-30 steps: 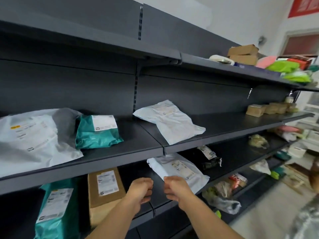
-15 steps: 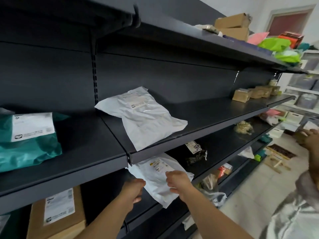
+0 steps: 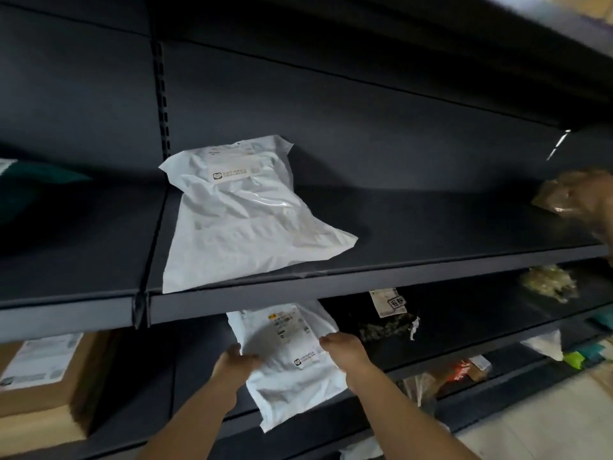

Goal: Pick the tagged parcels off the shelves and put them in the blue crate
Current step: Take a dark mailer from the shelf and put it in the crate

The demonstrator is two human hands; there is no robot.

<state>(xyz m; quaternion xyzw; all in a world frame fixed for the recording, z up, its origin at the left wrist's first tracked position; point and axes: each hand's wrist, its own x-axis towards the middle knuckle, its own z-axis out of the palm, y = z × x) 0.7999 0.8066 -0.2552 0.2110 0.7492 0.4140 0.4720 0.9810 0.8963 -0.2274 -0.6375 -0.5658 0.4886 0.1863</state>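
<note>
A white poly-bag parcel [image 3: 292,366] with a printed label lies on the lower dark shelf, its near end hanging over the shelf's front edge. My left hand [image 3: 236,361] grips its left edge and my right hand [image 3: 345,351] grips its right edge. Another white parcel [image 3: 245,214] with a label rests on the shelf above, reaching to that shelf's front lip. The blue crate is not in view.
A cardboard box [image 3: 43,383] with a label stands on the lower shelf at the left. A teal bag [image 3: 20,190] lies at the far left of the upper shelf. Dark and clear packets [image 3: 388,323] lie right of my hands. Another person's hand [image 3: 593,200] holds a packet at the right edge.
Both hands have closed on the sides of the lower white parcel, which has slid forward over the shelf edge. The view has moved closer and to the right.
</note>
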